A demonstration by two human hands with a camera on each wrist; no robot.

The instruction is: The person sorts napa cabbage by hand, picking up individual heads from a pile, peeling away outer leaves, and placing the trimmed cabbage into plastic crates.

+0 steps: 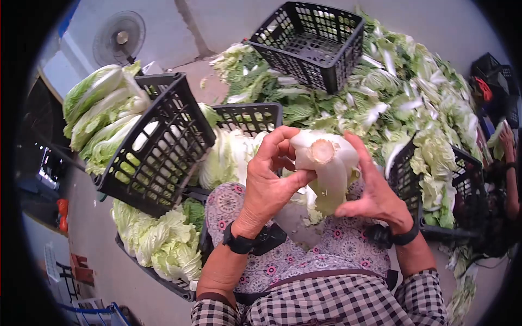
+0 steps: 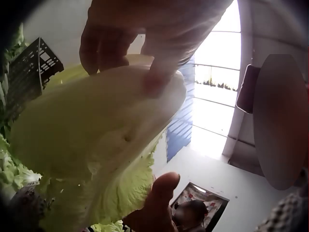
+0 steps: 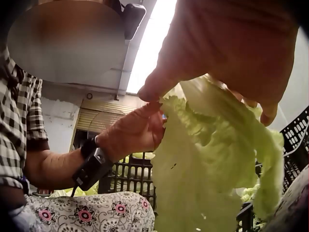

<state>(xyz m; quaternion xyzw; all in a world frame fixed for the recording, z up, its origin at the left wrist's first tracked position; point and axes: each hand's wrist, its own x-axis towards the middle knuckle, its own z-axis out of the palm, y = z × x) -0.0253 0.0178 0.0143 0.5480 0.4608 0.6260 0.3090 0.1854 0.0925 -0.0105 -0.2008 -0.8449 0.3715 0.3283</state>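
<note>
A napa cabbage (image 1: pixel 330 176) is held above the lap, its cut stem end turned up toward the head view. The left hand (image 1: pixel 278 176) grips its left side, thumb pressed against the white base and fingers curled behind. Around its right side curls the right hand (image 1: pixel 376 187), with the thumb low near the leaves. In the left wrist view the left hand (image 2: pixel 130 43) pinches the cabbage (image 2: pixel 106 111) near its base. The right wrist view shows the right hand (image 3: pixel 227 53) over the leafy part of the cabbage (image 3: pixel 207 154); some fingertips are hidden behind leaves.
A tilted black crate (image 1: pixel 157 146) with cabbages stands at the left, above another full crate (image 1: pixel 155 277). An upright crate (image 1: pixel 310 46) sits on a large heap of leaves (image 1: pixel 402 92). At the right, leaves hang over a further crate (image 1: pixel 467 190). A fan (image 1: pixel 120 38) stands behind.
</note>
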